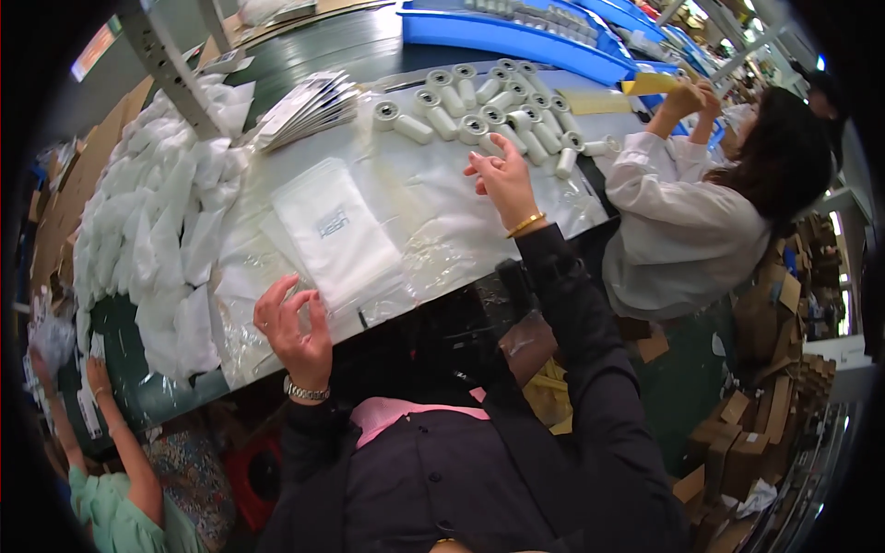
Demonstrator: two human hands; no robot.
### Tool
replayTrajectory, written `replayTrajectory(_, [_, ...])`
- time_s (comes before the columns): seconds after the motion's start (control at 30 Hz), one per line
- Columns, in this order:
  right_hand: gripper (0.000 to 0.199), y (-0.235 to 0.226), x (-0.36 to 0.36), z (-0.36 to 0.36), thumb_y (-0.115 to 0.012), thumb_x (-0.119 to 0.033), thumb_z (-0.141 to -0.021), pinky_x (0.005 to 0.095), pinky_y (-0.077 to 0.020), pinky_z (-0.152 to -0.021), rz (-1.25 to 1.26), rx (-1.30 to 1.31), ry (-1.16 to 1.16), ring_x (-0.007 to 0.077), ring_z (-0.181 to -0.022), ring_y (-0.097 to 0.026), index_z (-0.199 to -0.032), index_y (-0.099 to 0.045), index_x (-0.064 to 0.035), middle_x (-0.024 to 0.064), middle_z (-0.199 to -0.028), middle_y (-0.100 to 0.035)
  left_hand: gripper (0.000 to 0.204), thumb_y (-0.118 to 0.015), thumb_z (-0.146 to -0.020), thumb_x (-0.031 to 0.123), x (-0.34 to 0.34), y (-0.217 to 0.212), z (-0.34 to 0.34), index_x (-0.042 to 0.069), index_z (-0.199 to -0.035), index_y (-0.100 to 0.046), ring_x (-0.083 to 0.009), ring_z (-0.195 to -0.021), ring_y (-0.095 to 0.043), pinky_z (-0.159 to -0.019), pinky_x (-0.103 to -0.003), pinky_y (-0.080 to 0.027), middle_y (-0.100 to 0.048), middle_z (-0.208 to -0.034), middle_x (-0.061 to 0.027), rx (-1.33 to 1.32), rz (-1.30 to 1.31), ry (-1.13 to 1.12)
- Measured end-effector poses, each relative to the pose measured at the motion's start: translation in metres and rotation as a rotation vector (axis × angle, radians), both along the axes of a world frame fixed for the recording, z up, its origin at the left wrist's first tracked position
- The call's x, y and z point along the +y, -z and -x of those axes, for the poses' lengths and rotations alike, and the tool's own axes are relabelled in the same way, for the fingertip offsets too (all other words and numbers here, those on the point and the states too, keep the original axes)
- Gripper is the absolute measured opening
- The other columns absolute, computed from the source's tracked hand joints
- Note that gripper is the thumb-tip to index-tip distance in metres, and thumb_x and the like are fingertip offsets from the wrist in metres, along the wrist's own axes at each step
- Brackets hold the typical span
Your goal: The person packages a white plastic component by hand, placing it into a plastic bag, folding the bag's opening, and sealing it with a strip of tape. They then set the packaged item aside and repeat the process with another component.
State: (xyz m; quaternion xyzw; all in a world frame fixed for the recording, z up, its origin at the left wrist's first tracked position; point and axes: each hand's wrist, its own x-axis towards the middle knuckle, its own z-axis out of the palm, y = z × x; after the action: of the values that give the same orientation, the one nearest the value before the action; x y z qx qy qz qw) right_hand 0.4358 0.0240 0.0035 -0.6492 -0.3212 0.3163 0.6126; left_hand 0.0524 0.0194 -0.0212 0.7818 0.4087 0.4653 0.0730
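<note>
The right hand [502, 175] reaches toward the far edge of the tabletop [304, 51], its grip loosely open with fingers spread, empty, fingertips just at the nearest of the small white plastic rollers with dark centre holes [498, 101], which lie heaped along that far edge. The left hand [293, 327] rests at the near edge, its grip half-open and holding nothing, fingers touching the near end of a flat white pouch sealed in clear plastic film [336, 230] that lies in the middle of the tabletop on crumpled clear sheeting [442, 221]. A pile of loose white bags [157, 221] covers the left side, and a fanned stack of flat silvery packets [309, 106] sits beyond it. A long blue plastic tray [516, 41] runs along the far right corner. A person in a white smock [682, 221] works at the right edge; cardboard boxes [747, 433] crowd the floor.
</note>
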Motion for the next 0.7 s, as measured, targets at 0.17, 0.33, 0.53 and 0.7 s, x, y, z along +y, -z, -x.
replayTrajectory(0.17, [0.097, 0.023, 0.033, -0.033, -0.083, -0.044, -0.097, 0.0279, -0.0512, -0.052, 0.122, -0.125, -0.013, 0.0109, -0.056, -0.062, -0.165, -0.031, 0.0020, 0.0081, -0.087, -0.076, 0.006, -0.074, -0.095, 0.005, 0.005, 0.008, 0.007, 0.002, -0.100, -0.071, -0.0343, -0.122, -0.066, -0.111, -0.047, -0.044, -0.074, -0.125, -0.0131, 0.069, -0.115, 0.034])
replayTrajectory(0.33, [0.084, 0.017, 0.036, -0.016, -0.085, -0.060, -0.090, 0.0378, -0.0614, -0.065, 0.284, -0.473, 0.063, 0.0234, -0.068, -0.076, -0.145, -0.063, 0.0006, 0.0192, -0.097, -0.079, 0.006, -0.073, -0.096, 0.003, 0.001, 0.009, 0.011, 0.001, -0.101, -0.071, -0.0348, -0.121, -0.067, -0.112, -0.048, -0.043, -0.075, -0.123, -0.0137, 0.107, -0.110, 0.016])
replayTrajectory(0.53, [0.061, -0.022, -0.019, 0.039, -0.078, -0.064, -0.090, 0.0465, -0.0616, -0.078, 0.514, -0.913, 0.021, 0.0350, -0.097, -0.079, -0.114, -0.071, -0.0090, 0.0199, -0.102, -0.078, 0.006, -0.073, -0.096, 0.003, 0.004, 0.010, 0.010, 0.001, -0.101, -0.072, -0.0352, -0.119, -0.067, -0.111, -0.049, -0.044, -0.075, -0.121, -0.0139, 0.118, -0.118, 0.021])
replayTrajectory(0.7, [0.035, 0.016, -0.032, 0.048, -0.076, -0.038, -0.089, 0.0482, -0.0591, -0.072, 0.302, -1.167, 0.161, 0.0351, -0.087, -0.074, -0.112, -0.071, -0.0120, 0.0128, -0.092, -0.072, 0.005, -0.073, -0.096, 0.004, 0.002, 0.017, 0.018, 0.002, -0.101, -0.073, -0.0352, -0.116, -0.068, -0.109, -0.049, -0.045, -0.076, -0.119, -0.0133, 0.122, -0.191, 0.002])
